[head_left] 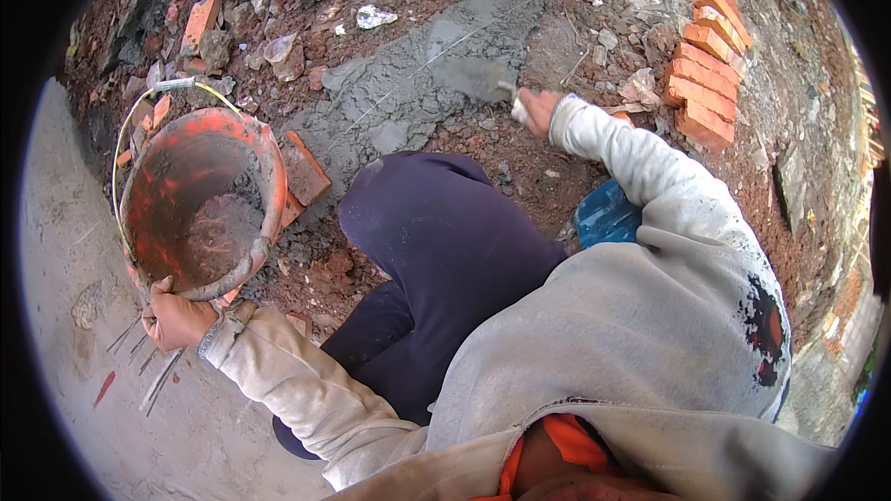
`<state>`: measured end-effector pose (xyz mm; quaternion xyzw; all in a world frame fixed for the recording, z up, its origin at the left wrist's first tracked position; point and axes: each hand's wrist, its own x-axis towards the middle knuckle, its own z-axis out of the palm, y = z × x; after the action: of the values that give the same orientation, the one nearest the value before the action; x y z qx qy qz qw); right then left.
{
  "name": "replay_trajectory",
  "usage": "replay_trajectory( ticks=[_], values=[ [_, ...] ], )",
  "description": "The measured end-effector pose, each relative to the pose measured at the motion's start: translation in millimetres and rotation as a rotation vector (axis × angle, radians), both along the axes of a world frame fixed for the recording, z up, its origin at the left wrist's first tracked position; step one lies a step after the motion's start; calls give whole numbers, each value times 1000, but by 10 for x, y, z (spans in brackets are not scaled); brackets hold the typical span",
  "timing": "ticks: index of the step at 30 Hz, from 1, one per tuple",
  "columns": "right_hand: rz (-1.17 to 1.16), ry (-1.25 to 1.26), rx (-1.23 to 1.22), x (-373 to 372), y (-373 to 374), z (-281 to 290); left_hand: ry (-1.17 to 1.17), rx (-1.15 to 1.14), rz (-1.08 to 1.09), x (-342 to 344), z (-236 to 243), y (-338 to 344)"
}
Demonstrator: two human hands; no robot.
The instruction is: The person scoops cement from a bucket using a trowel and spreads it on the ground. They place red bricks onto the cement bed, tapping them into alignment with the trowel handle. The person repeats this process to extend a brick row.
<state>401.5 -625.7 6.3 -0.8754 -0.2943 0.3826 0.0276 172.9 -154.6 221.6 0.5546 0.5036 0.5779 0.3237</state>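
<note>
Fingers (163,289) of your left hand (178,318) clasp the rim of a near-left bucket (162,187), seemingly mostly emptied; farther right, your right hand (538,112) grips a trowel (476,80) over spread mortar (394,97), only partly smoothed. Far-right bricks (705,82) sit unlaid.

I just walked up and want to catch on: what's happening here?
The person's right hand holds a trowel at a patch of spread grey mortar. The left hand grips the lower rim of an orange bucket smeared with grey inside. Orange bricks lie grouped to the right of the mortar.
</note>
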Motion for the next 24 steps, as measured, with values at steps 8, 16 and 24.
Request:
replay_trajectory(
  ticks=[8,16,24],
  values=[
    [-836,300,138,490,-473,-437,-117,-95,-172,241,318,-389],
    [-594,392,103,-104,-262,-242,-20,44,-307,514,248,-283],
    [-325,-53,236,-601,-179,736,-70,51,-330,659,401,-175]
  ],
)
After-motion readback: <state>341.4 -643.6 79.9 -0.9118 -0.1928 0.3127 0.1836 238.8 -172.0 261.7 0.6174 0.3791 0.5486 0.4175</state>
